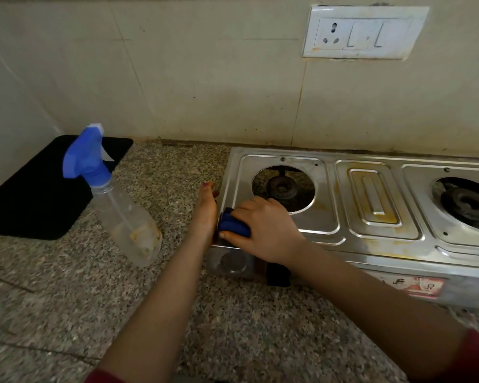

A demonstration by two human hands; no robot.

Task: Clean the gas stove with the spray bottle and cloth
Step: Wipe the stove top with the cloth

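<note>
A stainless steel gas stove (376, 205) with two bare burners stands on the granite counter against the wall, with yellowish stains on its top. My right hand (266, 230) grips a bunched blue cloth (234, 223) on the stove's front left corner. My left hand (205, 211) lies with straight fingers flat against the stove's left side edge. A clear spray bottle (122, 205) with a blue trigger head stands on the counter left of the stove, apart from both hands.
A black mat (39, 194) lies at the back left of the granite counter (233, 327). A white socket and switch plate (364, 33) is on the tiled wall above the stove. A black knob (278, 275) sits on the stove's front panel.
</note>
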